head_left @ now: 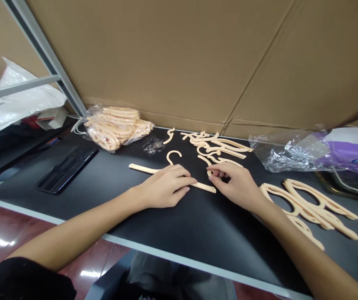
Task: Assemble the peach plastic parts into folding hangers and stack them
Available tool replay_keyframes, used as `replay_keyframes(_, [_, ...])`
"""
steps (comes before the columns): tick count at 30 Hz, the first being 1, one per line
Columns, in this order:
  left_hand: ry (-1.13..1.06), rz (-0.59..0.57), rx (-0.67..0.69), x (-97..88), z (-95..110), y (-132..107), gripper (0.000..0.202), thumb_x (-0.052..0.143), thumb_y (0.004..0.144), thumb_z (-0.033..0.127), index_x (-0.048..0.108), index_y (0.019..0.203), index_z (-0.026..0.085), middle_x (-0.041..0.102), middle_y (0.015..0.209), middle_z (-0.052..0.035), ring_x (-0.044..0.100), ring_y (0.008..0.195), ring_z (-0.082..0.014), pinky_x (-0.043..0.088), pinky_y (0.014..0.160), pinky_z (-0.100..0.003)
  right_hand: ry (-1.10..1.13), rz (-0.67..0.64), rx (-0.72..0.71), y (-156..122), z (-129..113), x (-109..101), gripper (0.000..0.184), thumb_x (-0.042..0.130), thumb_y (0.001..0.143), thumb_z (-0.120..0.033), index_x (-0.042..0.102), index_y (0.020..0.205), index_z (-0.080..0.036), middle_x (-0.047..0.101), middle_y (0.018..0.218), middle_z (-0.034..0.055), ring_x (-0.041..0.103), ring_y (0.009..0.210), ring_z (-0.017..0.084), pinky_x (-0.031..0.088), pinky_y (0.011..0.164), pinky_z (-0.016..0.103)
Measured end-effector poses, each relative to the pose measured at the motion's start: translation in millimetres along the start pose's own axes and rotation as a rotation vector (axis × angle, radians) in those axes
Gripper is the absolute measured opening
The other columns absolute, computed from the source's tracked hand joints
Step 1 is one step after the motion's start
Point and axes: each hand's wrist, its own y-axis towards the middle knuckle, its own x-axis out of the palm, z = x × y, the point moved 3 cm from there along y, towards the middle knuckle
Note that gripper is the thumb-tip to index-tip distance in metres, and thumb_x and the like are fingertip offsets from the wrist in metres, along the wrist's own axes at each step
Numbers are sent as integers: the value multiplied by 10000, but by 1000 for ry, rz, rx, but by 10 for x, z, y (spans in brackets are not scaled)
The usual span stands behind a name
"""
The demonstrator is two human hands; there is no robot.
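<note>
A cream plastic hanger (205, 187) lies on the black table in front of me, its curved hook pointing away and its arms spread left and right. My left hand (168, 185) covers its middle, fingers closed over the right arm. Just right of it, my right hand (237, 183) has thumb and fingers drawn together at the end of a small curved cream hanger piece (209, 171). Its fingertips partly hide that piece. Behind my right hand is a loose pile of cream hanger parts (225, 146).
Folded hangers (310, 206) lie at right, near a clear and purple plastic package (347, 152). At back left sit a bag of hanger parts (113, 127), small debris (153, 146) and one loose piece (169, 136). A dark phone (68, 171) lies left; cardboard (166, 62) stands behind.
</note>
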Motion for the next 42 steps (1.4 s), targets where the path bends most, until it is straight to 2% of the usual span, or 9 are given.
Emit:
replay_keyframes(3, [-5,4,-3,-19,-7,7,289,505,943,155,681,1171,141,675,1111,-116,616,1033,-221,516,947,-387,43,-14,36,7,19,-45,194,580,827,-234,730,945,-201,723,799,39,657,696,181,541,665,328])
replay_keyframes(7, [-5,18,-16,-44,-22,11,275,494,941,144,695,1128,141,685,1081,-113,622,1013,-218,516,941,-384,71,-7,132,3,82,-111,183,593,819,-258,727,934,-208,714,699,9,644,596,164,539,598,308])
replay_keyframes(10, [-11,17,-20,-51,-28,10,274,497,938,142,698,1125,139,686,1073,-112,623,1008,-218,517,941,-383,59,16,156,-1,149,-142,199,566,840,-244,732,942,-210,734,742,18,672,619,175,551,608,314])
replay_keyframes(16, [-32,26,-22,-49,-27,16,274,499,940,143,701,1123,129,686,1073,-118,621,1001,-221,521,928,-390,-151,93,-39,5,207,-180,362,428,858,-93,754,969,-203,717,959,93,683,925,246,556,859,425])
replay_keyframes(20, [-34,29,-16,-50,-27,20,272,495,947,146,700,1123,125,685,1069,-113,621,988,-218,525,909,-378,-244,-27,-187,-22,195,-177,479,413,856,-46,746,1147,-231,606,1193,146,597,1126,291,523,949,496])
replay_keyframes(24, [-33,20,-24,-49,-31,22,270,498,947,149,696,1131,136,685,1061,-106,618,992,-213,522,918,-369,-267,-164,-264,-55,169,-162,453,449,884,-62,745,1152,-276,507,1381,135,457,1327,335,458,1039,562])
replay_keyframes(31, [-36,22,-25,-42,-39,18,267,497,952,154,695,1131,145,685,1063,-103,620,989,-211,522,913,-369,-246,-132,-221,-52,159,-150,232,557,937,-280,741,1069,-234,587,1292,163,508,1275,349,457,1031,574])
replay_keyframes(36, [-38,20,-34,-49,-37,22,262,503,952,157,696,1128,150,686,1058,-101,621,989,-209,522,912,-363,-242,-138,-193,-49,183,-125,241,508,956,-262,729,1049,-239,610,1263,148,538,1231,339,487,971,559])
replay_keyframes(42, [-49,19,-36,-45,-38,20,266,500,950,152,696,1130,150,684,1064,-104,623,993,-207,523,916,-360,-227,-182,-268,-29,204,-102,290,462,963,-200,716,1091,-253,673,1166,108,591,1139,293,482,961,517])
